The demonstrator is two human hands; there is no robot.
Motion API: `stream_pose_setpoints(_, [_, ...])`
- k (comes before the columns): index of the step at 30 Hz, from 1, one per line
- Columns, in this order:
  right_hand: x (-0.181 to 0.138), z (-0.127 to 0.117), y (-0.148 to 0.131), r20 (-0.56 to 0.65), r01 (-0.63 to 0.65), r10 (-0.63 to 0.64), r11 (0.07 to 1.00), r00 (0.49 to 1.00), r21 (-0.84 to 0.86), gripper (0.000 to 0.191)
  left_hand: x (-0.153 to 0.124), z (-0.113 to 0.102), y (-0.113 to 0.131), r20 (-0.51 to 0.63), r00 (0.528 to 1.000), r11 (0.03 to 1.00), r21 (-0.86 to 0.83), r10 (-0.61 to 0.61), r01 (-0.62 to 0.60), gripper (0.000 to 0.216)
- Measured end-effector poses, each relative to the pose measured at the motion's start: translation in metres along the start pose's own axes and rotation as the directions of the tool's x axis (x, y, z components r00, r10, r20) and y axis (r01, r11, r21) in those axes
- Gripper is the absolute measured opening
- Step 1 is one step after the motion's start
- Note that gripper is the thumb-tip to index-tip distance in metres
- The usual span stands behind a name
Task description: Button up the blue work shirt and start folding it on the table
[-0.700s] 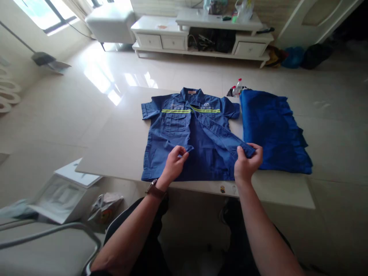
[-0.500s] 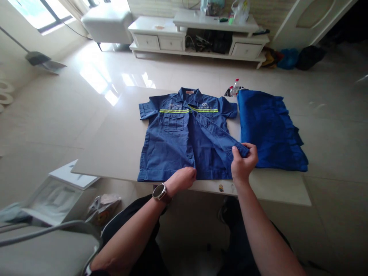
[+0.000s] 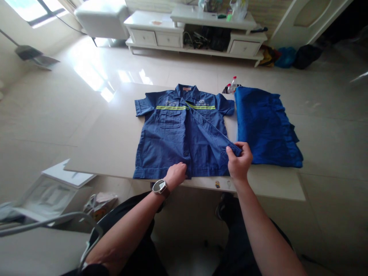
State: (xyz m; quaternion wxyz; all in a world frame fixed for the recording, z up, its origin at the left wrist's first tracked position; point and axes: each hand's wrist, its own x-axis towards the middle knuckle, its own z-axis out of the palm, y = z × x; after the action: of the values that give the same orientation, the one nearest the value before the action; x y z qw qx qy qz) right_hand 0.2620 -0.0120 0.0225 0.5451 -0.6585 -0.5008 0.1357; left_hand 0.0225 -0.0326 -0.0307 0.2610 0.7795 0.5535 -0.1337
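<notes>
thing: dark blue short-sleeved work shirt with a yellow reflective stripe [image 3: 169, 142], flat on the pale table [image 3: 115, 134] | axis: near-to-far, collar far, hem along the near edge | right hand [image 3: 239, 163]: grip closed on the lifted front panel's lower corner | left hand [image 3: 176, 174]: on the hem by the placket, grip unclear | room: bare table to the left; folded bright blue cloth [image 3: 264, 126] just beside on the right
</notes>
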Motion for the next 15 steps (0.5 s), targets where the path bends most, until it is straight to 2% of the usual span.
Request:
stream_pose_setpoints(8, [-0.0073,0.0073,-0.0028,0.077,0.043,-0.044,0.999,0.996,0.014,0.014,0.0033,0.0010,-0.0008,0.017,1.000,1.000,0.003,0.025,-0.025,0.013])
stream_pose_setpoints(12, [-0.0089,0.0093,-0.0034,0.088,0.057,-0.058,0.998,0.994,0.009,0.013,0.0028,0.0026,-0.0008,-0.002,0.998,0.998,0.015,0.064,-0.064,0.051])
stream_pose_setpoints(15, [-0.0092,0.0102,-0.0030,0.086,0.056,-0.057,0.998,0.995,0.013,0.013,0.0035,0.0037,-0.0025,0.005,0.994,0.994,0.041,0.105,-0.105,0.044])
